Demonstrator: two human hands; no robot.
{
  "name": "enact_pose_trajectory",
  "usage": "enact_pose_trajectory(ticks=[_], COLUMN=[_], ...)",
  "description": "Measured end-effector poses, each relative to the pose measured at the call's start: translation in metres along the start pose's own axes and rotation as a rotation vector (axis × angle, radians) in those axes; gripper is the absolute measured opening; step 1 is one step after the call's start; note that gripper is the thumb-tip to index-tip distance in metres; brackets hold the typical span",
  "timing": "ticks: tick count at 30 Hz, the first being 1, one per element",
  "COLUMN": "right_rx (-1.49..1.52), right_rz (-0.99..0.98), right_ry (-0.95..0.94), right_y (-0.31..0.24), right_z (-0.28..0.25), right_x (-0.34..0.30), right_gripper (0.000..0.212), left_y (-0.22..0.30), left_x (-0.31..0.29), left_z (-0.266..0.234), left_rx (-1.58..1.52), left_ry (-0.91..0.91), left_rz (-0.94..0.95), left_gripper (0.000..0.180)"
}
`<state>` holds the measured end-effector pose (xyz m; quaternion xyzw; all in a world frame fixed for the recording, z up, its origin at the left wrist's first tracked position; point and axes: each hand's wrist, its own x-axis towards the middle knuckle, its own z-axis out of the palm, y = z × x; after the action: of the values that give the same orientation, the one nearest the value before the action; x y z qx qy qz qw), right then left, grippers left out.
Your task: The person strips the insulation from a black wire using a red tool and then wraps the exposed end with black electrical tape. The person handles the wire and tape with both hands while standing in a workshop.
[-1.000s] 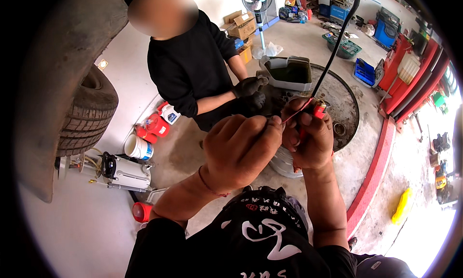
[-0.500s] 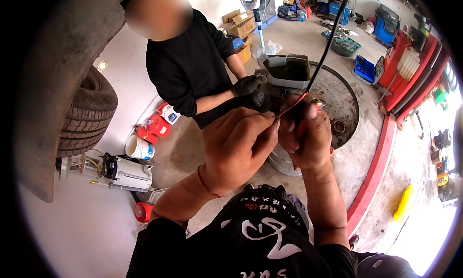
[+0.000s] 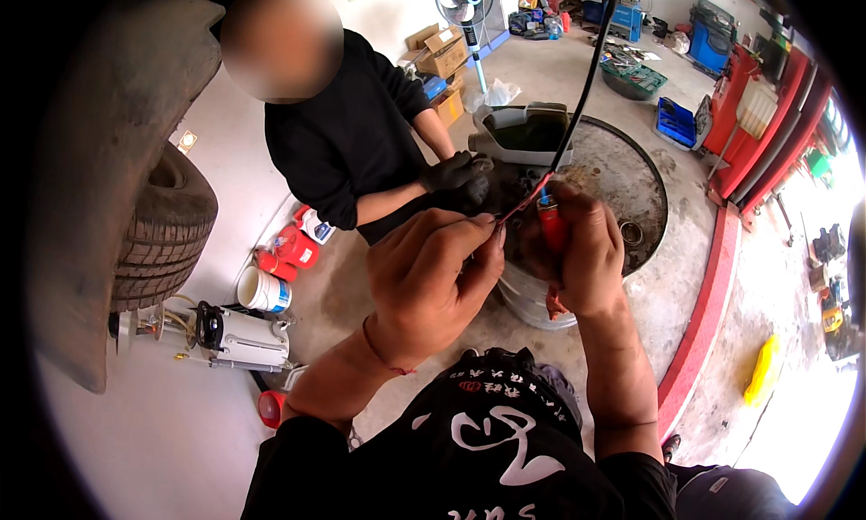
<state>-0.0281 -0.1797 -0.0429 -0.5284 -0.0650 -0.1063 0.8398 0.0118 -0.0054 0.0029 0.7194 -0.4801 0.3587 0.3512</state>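
Left hand [image 3: 435,272] pinches one thin red wire [image 3: 524,203] below one long black cable [image 3: 582,92]; right hand [image 3: 588,249], at left's 3 o'clock, grips one small red lighter [image 3: 551,229].

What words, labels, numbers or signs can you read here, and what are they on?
Black shirt of the camera wearer: large white characters, with smaller ones beyond them; I won't copy them out.
White bucket: blue label, too small to read.
White jug: label too small to read.
Red lighter: no readable text.
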Motion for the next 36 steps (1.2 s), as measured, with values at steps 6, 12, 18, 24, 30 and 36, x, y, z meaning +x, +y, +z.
enact_pose_trajectory(ticks=[6,12,18,24,30,36], right_rx=[-0.031,0.125,0.179,0.0,-0.671,-1.446], right_rz=[0.058,-0.176,-0.136,-0.122,0.118,0.263], right_ry=[0.303,0.034,0.017,0.225,0.578,0.305], right_y=[-0.022,-0.012,-0.008,0.002,0.101,0.19], right_z=[0.022,0.006,-0.001,-0.028,-0.193,-0.223], right_x=[0.002,0.009,0.029,0.018,0.008,-0.004], right_gripper=[0.056,0.038,0.027,0.035,0.031,0.033], left_y=[-0.001,-0.006,-0.001,-0.028,-0.037,-0.048], left_x=[-0.002,-0.012,0.005,0.017,0.009,-0.003], left_z=[0.002,0.006,0.01,0.023,0.019,0.014], left_rx=[-0.064,-0.522,-1.001,-1.021,-1.33,-1.163], left_ry=[0.03,-0.029,-0.113,-0.33,-0.069,-0.037], left_rz=[-0.063,-0.422,-0.787,-0.978,-0.941,-0.894], left_gripper=[0.021,0.014,0.014,0.03,0.034,0.032])
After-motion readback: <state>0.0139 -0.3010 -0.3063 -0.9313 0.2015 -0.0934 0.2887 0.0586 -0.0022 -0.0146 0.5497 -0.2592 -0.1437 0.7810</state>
